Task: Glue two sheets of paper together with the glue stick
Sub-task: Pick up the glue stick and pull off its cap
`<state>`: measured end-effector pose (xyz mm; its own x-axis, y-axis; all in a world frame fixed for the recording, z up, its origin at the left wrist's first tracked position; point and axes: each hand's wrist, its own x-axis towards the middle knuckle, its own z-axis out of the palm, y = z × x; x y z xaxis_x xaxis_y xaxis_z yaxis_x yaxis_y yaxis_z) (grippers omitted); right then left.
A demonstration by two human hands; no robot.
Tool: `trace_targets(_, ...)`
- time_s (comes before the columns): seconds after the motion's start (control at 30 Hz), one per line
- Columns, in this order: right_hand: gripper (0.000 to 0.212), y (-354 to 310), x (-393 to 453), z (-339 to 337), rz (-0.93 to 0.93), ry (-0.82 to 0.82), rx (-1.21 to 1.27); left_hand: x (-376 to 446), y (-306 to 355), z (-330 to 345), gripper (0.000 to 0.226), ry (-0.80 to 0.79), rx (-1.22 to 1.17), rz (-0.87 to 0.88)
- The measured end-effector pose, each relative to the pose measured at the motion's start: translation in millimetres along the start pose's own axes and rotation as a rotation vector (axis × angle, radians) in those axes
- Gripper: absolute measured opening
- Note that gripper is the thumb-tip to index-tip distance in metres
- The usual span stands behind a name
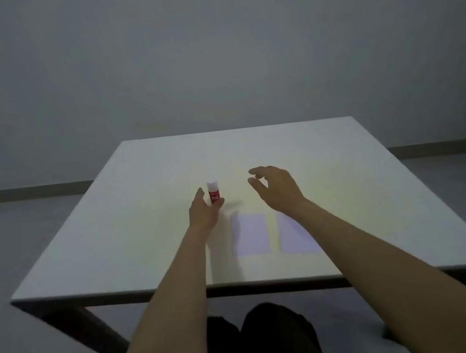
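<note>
Because the bench (152, 245) is a wide, bare slab that fills the middle of the frame, nothing on it would stop a knocked thing from rolling, and that is the main risk here. The two sheets of paper lie flat and side by side, apart from each other, just below the centre: the left sheet (250, 234) in full view, the right sheet (296, 237) partly under the right forearm. A sleeveless arm dragged low over that sheet could, I judge, shift or crease it.

The right hand (276, 188) hovers right of centre with its grip released, fingers loosely curled around nothing, well apart from the glue stick (214, 192). The left hand (204, 212) sits left of centre, its grip half open around the stick: fingers on the left side, thumb near the lower right. I cannot tell whether it is grasping yet.

The stick stands upright, red with a white cap, above and left of the left sheet. A glancing touch could tip it over.
</note>
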<state>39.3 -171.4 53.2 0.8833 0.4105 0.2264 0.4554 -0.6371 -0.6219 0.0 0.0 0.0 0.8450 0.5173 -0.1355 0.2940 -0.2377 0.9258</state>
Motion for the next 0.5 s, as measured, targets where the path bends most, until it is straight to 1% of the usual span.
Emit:
trace_targets(0.03, 0.031, 1, 4, 2, -0.003, 0.034, 0.044, 3, 0, 2, 0.054, 0.017, 0.007, 0.047)
trace_targets(0.1, 0.028, 0, 10, 4, 0.000, 0.051, 0.088, 6, 1, 3, 0.030, 0.051, 0.077, 0.133)
trace_targets(0.17, 0.030, -2, 17, 6, 0.048, 0.003, 0.094, 5, 3, 6, 0.021, 0.071, 0.136, 0.204)
trace_targets(0.23, 0.044, -4, 24, 6, 0.136, -0.058, 0.145, 2, 8, 7, 0.019, 0.056, 0.229, 0.296)
trace_targets(0.3, 0.058, -6, 29, 5, 0.226, -0.081, 0.205, 2, 14, 7, 0.020, 0.056, 0.368, 0.372)
trace_targets(0.37, 0.067, -8, 31, 4, 0.260, -0.112, 0.183, 1, 17, 5, 0.025, 0.064, 0.475, 0.436)
trace_targets(0.43, 0.067, -7, 31, 5, 0.265, -0.166, 0.159, -1, 21, 4, 0.027, 0.077, 0.543, 0.507)
trace_targets(0.5, 0.057, -5, 29, 7, 0.243, -0.192, 0.155, -4, 22, 3, 0.030, 0.094, 0.569, 0.576)
